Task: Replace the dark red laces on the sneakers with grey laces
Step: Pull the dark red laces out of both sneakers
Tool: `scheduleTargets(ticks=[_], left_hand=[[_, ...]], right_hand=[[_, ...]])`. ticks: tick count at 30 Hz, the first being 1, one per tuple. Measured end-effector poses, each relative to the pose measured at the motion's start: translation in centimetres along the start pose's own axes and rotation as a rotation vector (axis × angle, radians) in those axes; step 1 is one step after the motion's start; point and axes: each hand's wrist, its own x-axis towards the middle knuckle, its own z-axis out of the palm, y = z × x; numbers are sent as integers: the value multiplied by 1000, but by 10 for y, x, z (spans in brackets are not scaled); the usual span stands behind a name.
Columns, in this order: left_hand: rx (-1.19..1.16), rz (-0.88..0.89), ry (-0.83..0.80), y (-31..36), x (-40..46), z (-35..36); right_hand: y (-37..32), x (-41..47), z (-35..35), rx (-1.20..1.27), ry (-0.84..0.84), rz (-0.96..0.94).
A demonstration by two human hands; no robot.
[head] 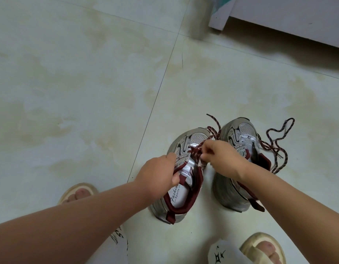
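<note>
In the head view, two silver sneakers stand side by side on a pale tiled floor (69,82), toes away from the person. The left hand (159,173) grips the left sneaker (181,174) at its collar, thumb curled inside against the tongue, steadying it. The right hand (220,157) reaches across and pinches the red lace (212,130) at the eyelets just ahead of that grip, fingers bunched on the cord; the free end trails up beyond the fingers toward the toe. Only the lowest eyelets, just under the pinch, seem to be threaded, so this shoe looks mostly unlaced. To the right of both hands, the right sneaker (239,138) has its own loose lace (279,138) spilling onto the floor on its far side, apparently pulled out or nearly so. No grey laces show anywhere in view, so judging by this, removal is close to done and all the relacing remains. The person's sandalled feet (79,193) flank the shoes.
</note>
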Motion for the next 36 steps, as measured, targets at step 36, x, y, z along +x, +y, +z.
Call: scheduleTargets(ticks=[36], left_hand=[[-34,-17,17,-5,3,0]], right_hand=[[5,-8,20,429,112,184]])
